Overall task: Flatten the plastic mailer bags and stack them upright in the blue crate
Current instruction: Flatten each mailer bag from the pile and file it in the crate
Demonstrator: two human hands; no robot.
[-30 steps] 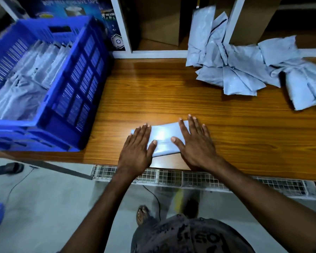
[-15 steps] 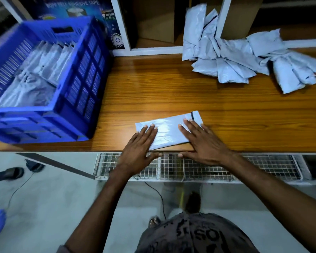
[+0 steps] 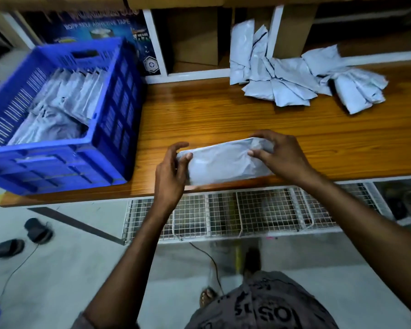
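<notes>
We see the left hand [image 3: 170, 179] and right hand [image 3: 279, 154] each pinching 1 end of a grey mailer bag [image 3: 223, 162]. It is held at the wooden table [image 3: 223, 115] edge, right of the blue crate [image 3: 119, 110].

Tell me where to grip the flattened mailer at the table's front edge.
Grip the mailer by its two short ends, coming in from left and right, as the left hand and right hand pinch it now. It is long, thin and limp, lying lengthwise along the front of the table, so a middle grip would likely let it sag.
</notes>
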